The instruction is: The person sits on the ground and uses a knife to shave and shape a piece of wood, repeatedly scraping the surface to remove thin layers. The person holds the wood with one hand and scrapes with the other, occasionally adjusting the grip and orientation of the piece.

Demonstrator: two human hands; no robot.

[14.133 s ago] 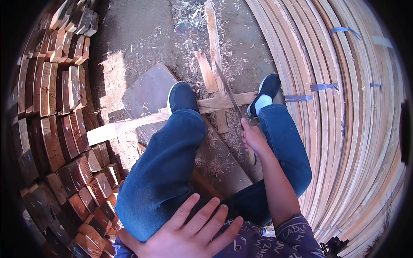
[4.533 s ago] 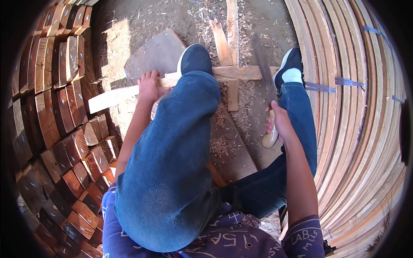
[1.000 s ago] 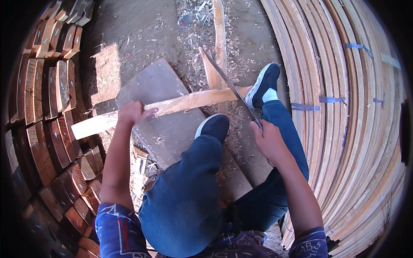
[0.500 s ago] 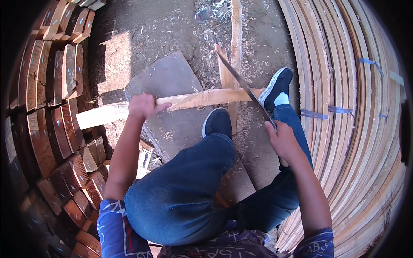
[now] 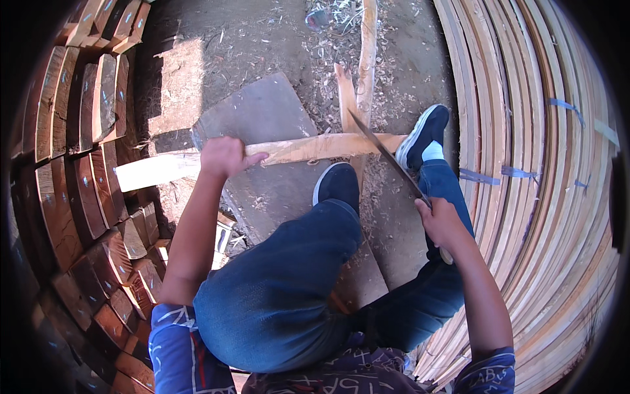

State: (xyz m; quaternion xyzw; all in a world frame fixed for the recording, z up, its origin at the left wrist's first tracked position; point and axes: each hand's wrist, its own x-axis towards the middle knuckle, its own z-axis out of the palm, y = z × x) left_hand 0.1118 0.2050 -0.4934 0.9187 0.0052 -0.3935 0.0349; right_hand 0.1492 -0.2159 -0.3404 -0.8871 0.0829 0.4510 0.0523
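Note:
My left hand [image 5: 223, 157] is wrapped round a long pale wooden plank [image 5: 308, 148] near its left part, thumb pointing right along it. The plank lies crosswise in front of me, and its right end reaches my right shoe [image 5: 423, 139]. In my right hand [image 5: 441, 223] is a machete [image 5: 387, 155], held by the handle, whose pale end [image 5: 447, 256] shows below the fist. Its long, narrow dark blade slants up and left over the plank's right part. Whether the edge touches the wood I cannot tell.
Under the plank are a grey board [image 5: 252, 108] and another long wooden strip [image 5: 367, 52], with a short upright piece [image 5: 346, 98] beside it. Wood shavings [image 5: 328, 49] litter the ground. Cut timber [image 5: 85, 190] is stacked at left; long strips bound with blue ties [image 5: 518, 171] lie at right.
My right hand and the machete have moved a little to the right and down. My left hand has shifted slightly right on the plank, which stays nearly in place.

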